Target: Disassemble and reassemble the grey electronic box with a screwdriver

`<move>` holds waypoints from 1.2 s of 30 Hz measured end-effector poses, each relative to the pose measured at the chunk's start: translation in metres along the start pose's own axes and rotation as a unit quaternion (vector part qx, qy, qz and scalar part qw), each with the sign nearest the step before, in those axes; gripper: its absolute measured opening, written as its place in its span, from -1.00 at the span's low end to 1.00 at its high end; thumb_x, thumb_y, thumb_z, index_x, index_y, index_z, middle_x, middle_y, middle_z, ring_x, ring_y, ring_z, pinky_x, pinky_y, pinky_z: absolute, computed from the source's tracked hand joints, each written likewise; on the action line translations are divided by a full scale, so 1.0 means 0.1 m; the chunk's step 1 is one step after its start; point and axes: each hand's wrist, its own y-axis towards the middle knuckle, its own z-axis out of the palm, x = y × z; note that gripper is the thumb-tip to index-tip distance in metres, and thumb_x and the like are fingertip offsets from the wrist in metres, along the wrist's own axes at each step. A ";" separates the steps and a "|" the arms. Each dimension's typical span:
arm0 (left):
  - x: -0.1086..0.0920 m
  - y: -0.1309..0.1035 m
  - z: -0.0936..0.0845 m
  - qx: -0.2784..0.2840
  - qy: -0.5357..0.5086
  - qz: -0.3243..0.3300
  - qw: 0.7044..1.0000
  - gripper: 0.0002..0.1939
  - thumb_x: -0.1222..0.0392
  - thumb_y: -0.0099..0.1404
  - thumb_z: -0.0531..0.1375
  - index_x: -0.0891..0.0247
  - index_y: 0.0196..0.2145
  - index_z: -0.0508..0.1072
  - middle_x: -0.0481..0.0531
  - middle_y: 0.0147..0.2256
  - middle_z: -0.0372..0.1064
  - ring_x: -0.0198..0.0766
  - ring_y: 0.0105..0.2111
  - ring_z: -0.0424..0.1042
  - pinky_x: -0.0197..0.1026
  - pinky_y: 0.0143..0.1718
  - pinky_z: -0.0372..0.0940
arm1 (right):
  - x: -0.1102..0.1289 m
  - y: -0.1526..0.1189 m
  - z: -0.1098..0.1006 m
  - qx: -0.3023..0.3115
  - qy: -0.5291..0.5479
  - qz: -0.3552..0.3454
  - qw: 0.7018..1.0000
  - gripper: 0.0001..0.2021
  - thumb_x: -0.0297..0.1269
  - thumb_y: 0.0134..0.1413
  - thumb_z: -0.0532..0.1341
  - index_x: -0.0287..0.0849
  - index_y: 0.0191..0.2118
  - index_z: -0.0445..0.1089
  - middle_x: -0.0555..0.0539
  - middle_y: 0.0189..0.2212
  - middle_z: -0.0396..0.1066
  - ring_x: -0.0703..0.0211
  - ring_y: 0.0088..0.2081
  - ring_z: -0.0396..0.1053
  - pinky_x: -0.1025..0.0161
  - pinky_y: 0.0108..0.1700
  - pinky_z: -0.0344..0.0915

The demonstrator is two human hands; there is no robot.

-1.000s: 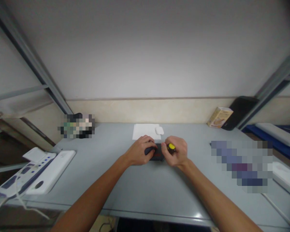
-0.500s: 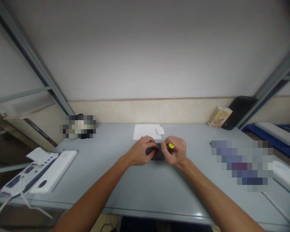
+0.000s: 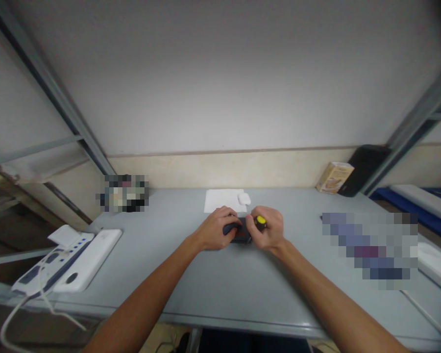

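Fingers [image 3: 231, 232] of the left hand [image 3: 219, 229] partly hide the dark object [image 3: 244, 231].

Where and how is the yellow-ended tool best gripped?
I'd wrap a hand around the dark body of the yellow-ended tool, coming from the right, much as the right hand does. Its thick handle suits a fist, and the dark block crowds its left side.

An earbud case [image 3: 244, 198] sits on paper [image 3: 221, 200] at the desk's [image 3: 191, 291] back; before it, a device [image 3: 241, 235] between left hand [image 3: 216, 229] and right hand [image 3: 272, 228], a handle [image 3: 260, 223] in the latter. Power strip [image 3: 55, 262] left, carton [image 3: 334, 177] back right.
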 end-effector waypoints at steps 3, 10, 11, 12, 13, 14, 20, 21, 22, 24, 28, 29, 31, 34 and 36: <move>-0.02 0.00 0.00 0.002 0.006 0.005 1.000 -0.73 0.33 0.26 0.19 0.20 -0.08 0.50 0.11 -0.07 0.40 -0.09 -0.03 0.34 -0.01 0.07 0.27 | 0.01 0.02 -0.01 -0.004 -0.002 -0.008 1.000 -0.76 -0.42 0.09 0.19 -0.10 -0.53 0.15 0.10 -0.67 0.11 0.30 -0.62 0.07 0.28 -0.50 0.04; -0.07 0.01 0.01 0.011 0.014 0.018 1.000 -0.72 0.34 0.24 0.20 0.19 -0.09 0.49 0.11 -0.05 0.39 -0.07 0.00 0.34 0.01 0.10 0.25 | 0.03 0.05 -0.03 -0.017 -0.009 -0.019 1.000 -0.75 -0.42 0.10 0.18 -0.10 -0.53 0.14 0.11 -0.67 0.08 0.30 -0.63 0.05 0.28 -0.51 0.02; -0.07 0.01 0.01 0.012 0.016 0.019 1.000 -0.72 0.34 0.23 0.20 0.20 -0.09 0.49 0.12 -0.05 0.39 -0.07 0.00 0.33 0.01 0.10 0.25 | 0.04 0.05 -0.03 -0.016 -0.007 -0.020 1.000 -0.75 -0.42 0.10 0.18 -0.10 -0.53 0.14 0.11 -0.67 0.08 0.30 -0.63 0.04 0.28 -0.51 0.02; -0.08 0.01 0.01 0.014 0.017 0.020 1.000 -0.73 0.33 0.23 0.21 0.20 -0.09 0.49 0.12 -0.04 0.39 -0.07 0.00 0.34 0.01 0.10 0.25 | 0.04 0.05 -0.02 -0.016 -0.004 -0.021 1.000 -0.75 -0.42 0.10 0.18 -0.10 -0.53 0.14 0.11 -0.67 0.08 0.31 -0.63 0.04 0.28 -0.51 0.02; -0.08 0.01 0.00 0.015 0.017 0.021 1.000 -0.73 0.33 0.23 0.21 0.21 -0.09 0.49 0.12 -0.04 0.39 -0.07 0.00 0.34 0.01 0.10 0.25 | 0.04 0.05 -0.02 -0.014 -0.002 -0.021 1.000 -0.75 -0.43 0.09 0.18 -0.10 -0.53 0.14 0.11 -0.67 0.08 0.31 -0.63 0.05 0.28 -0.51 0.02; -0.09 0.01 0.00 0.017 0.015 0.023 0.999 -0.73 0.32 0.23 0.21 0.21 -0.09 0.49 0.13 -0.04 0.39 -0.06 0.01 0.34 0.01 0.10 0.25 | 0.05 0.05 -0.02 -0.011 0.000 -0.020 1.000 -0.75 -0.43 0.09 0.18 -0.10 -0.54 0.14 0.11 -0.67 0.08 0.31 -0.63 0.05 0.28 -0.51 0.02; -0.14 0.02 -0.01 0.025 0.006 0.033 0.999 -0.76 0.31 0.26 0.20 0.20 -0.10 0.49 0.13 0.00 0.38 -0.06 0.02 0.34 0.02 0.10 0.25 | 0.03 0.05 -0.03 -0.005 -0.002 -0.004 1.000 -0.76 -0.41 0.07 0.18 -0.09 -0.54 0.14 0.11 -0.68 0.08 0.31 -0.63 0.06 0.29 -0.52 0.03; -0.16 0.02 -0.01 0.026 0.006 0.035 0.999 -0.75 0.31 0.26 0.20 0.19 -0.09 0.48 0.13 0.01 0.38 -0.05 0.03 0.34 0.02 0.09 0.25 | 0.03 0.05 -0.03 -0.005 -0.003 -0.002 1.000 -0.76 -0.41 0.06 0.19 -0.09 -0.54 0.15 0.11 -0.68 0.09 0.31 -0.64 0.06 0.29 -0.52 0.04; -0.17 0.02 -0.01 0.028 0.006 0.037 0.999 -0.74 0.31 0.25 0.21 0.19 -0.08 0.48 0.14 0.02 0.37 -0.04 0.03 0.34 0.03 0.09 0.25 | 0.03 0.05 -0.03 -0.004 -0.005 -0.002 1.000 -0.76 -0.41 0.06 0.19 -0.09 -0.54 0.15 0.11 -0.68 0.10 0.31 -0.64 0.06 0.29 -0.52 0.04; -0.19 0.02 -0.01 0.034 0.005 0.042 0.999 -0.71 0.30 0.24 0.23 0.18 -0.07 0.48 0.15 0.03 0.37 -0.02 0.04 0.34 0.05 0.09 0.24 | 0.04 0.06 -0.05 -0.009 -0.006 -0.001 1.000 -0.77 -0.41 0.06 0.18 -0.09 -0.55 0.16 0.10 -0.68 0.11 0.31 -0.64 0.07 0.29 -0.53 0.04; -0.23 0.03 0.01 0.042 -0.003 0.048 0.998 -0.73 0.27 0.22 0.26 0.18 -0.09 0.51 0.14 0.02 0.38 -0.04 0.02 0.35 0.03 0.10 0.24 | 0.05 0.10 -0.09 -0.048 0.010 0.030 0.998 -0.75 -0.40 0.09 0.18 -0.10 -0.56 0.16 0.10 -0.68 0.14 0.32 -0.65 0.08 0.30 -0.54 0.06; -0.24 0.03 0.02 0.041 -0.008 0.050 0.998 -0.74 0.27 0.22 0.26 0.19 -0.10 0.51 0.13 0.00 0.39 -0.05 0.01 0.36 0.02 0.10 0.25 | 0.04 0.10 -0.10 -0.062 0.014 0.046 0.997 -0.74 -0.40 0.10 0.18 -0.11 -0.56 0.17 0.10 -0.67 0.15 0.33 -0.65 0.08 0.30 -0.54 0.06; -0.24 0.04 0.04 0.037 -0.017 0.051 0.998 -0.78 0.26 0.25 0.26 0.21 -0.12 0.52 0.12 -0.04 0.41 -0.09 -0.01 0.37 0.00 0.10 0.25 | 0.00 0.09 -0.11 -0.095 0.020 0.088 0.991 -0.74 -0.37 0.13 0.20 -0.11 -0.56 0.19 0.11 -0.67 0.15 0.33 -0.65 0.08 0.30 -0.54 0.05; -0.22 0.05 0.07 0.029 -0.037 0.045 0.998 -0.86 0.26 0.34 0.21 0.23 -0.17 0.54 0.11 -0.11 0.45 -0.15 -0.07 0.40 -0.06 0.06 0.28 | -0.09 0.08 -0.11 -0.151 0.027 0.159 0.975 -0.72 -0.30 0.17 0.21 -0.12 -0.55 0.21 0.12 -0.68 0.11 0.32 -0.64 0.07 0.29 -0.54 0.04; -0.19 0.07 0.07 0.021 -0.054 0.038 0.998 -0.86 0.23 0.39 0.18 0.23 -0.18 0.55 0.10 -0.16 0.47 -0.18 -0.11 0.41 -0.09 0.02 0.29 | -0.15 0.08 -0.10 -0.183 0.036 0.201 0.962 -0.69 -0.25 0.19 0.21 -0.11 -0.55 0.19 0.12 -0.68 0.10 0.31 -0.63 0.07 0.28 -0.53 0.04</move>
